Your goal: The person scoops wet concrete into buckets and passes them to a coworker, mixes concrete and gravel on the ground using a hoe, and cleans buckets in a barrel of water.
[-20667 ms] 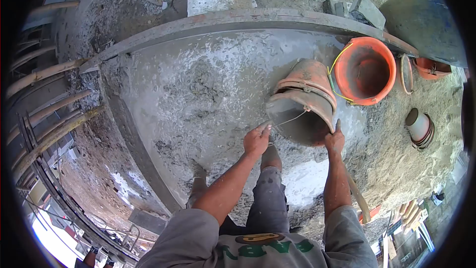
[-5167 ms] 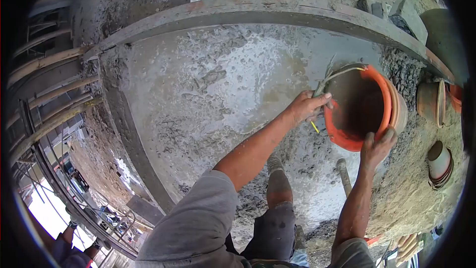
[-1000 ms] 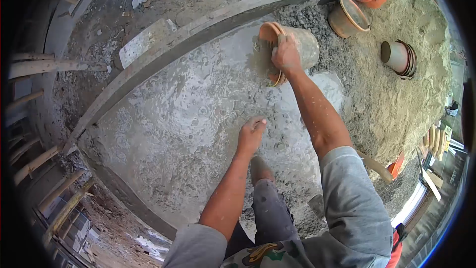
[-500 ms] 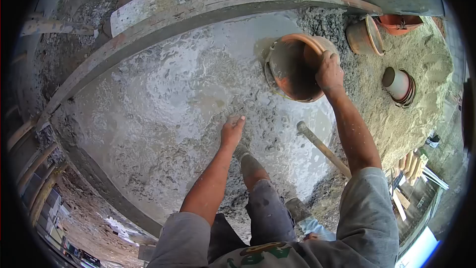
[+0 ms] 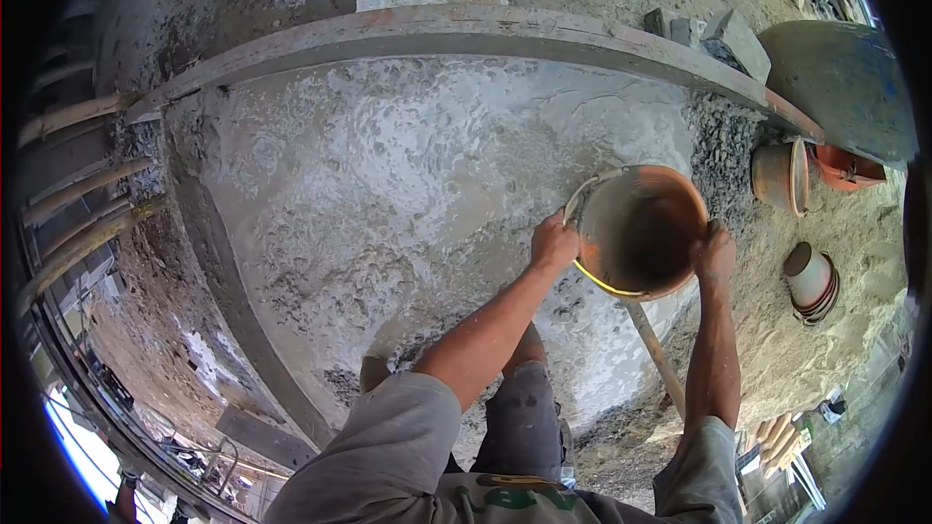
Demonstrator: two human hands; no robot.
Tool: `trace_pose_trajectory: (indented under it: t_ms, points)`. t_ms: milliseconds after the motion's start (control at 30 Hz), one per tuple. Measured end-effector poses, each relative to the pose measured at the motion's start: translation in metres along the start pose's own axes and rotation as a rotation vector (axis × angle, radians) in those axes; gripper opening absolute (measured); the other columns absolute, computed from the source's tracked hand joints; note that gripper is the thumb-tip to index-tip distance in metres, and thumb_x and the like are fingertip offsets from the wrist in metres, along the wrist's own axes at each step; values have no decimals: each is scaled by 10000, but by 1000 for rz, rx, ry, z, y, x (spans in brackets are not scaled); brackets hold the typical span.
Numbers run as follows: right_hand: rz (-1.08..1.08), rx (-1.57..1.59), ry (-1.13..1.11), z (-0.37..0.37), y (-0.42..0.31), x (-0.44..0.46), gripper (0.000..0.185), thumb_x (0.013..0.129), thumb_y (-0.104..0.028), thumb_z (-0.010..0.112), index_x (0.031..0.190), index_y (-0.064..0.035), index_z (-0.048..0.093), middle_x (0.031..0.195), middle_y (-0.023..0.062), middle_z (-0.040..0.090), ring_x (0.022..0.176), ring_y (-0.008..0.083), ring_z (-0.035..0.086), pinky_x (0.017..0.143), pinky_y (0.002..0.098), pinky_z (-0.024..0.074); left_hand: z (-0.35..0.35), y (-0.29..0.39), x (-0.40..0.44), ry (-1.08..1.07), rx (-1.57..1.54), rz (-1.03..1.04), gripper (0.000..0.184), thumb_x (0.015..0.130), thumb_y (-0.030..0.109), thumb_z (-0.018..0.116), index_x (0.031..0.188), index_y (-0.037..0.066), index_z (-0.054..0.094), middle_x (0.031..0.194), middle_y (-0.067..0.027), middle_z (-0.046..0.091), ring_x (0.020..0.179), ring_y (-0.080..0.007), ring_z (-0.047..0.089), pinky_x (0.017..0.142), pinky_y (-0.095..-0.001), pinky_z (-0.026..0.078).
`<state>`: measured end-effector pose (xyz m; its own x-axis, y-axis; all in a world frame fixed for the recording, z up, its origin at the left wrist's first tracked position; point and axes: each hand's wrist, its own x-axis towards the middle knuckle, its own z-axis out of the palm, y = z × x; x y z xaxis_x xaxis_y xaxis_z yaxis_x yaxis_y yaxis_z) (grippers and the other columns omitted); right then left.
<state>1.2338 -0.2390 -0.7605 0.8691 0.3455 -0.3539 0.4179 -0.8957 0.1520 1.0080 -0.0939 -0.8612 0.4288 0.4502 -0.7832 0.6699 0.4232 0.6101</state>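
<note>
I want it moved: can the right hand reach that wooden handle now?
Probably not without letting go: the right hand is gripping the bucket, though the wooden handle lies partly uncovered.

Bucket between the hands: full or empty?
Not full: the bucket opens toward the camera, its inner wall showing below the rim. Whether anything remains at the shadowed bottom, I cannot tell.

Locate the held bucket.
In the head view, the bucket is right of centre, held between the left hand and the right hand, just above a wooden pole.
</note>
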Motion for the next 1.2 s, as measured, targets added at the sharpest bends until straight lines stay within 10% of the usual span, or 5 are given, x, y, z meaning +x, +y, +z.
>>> trace_pose_trajectory:
  t_ms: [167,433,533,767,1200]
  points:
    - [139,-51,67,1,42,-40,196,778,-177,577,930,-56,555,849,195,616,806,394,610,696,483,488,12,4,-64,-93,-65,471,450,767,22,443,1186,106,585,1068,-154,639,906,-287,627,816,-354,472]
    - [-158,487,-53,80,-69,-155,91,790,-69,531,857,-9,512,800,251,571,753,453,568,662,507,465,-7,-24,-79,-331,-345,16,511,881,372,582,1261,35,524,1141,-86,606,1011,-149,562,892,-275,398]
    - [-194,703,-127,71,-103,-158,92,796,-67,531,865,-7,535,783,244,569,765,439,576,655,494,467,18,-10,-68,26,-334,185,375,840,256,651,1117,15,577,949,-100,652,870,-147,598,727,-275,469]
    - [-126,630,-111,68,-84,-95,186,828,-184,614,852,-27,516,733,209,584,740,389,592,628,458,467,45,-8,-17,-14,-340,-40,215,830,194,641,925,2,617,635,-35,577,462,-101,515,432,-264,391]
    - [-110,706,-164,97,-83,-76,219,826,-209,601,858,-35,472,850,199,561,740,424,576,653,484,455,48,16,10,61,105,34,378,759,370,656,736,-7,668,677,-181,647,661,-344,641,621,-407,481]
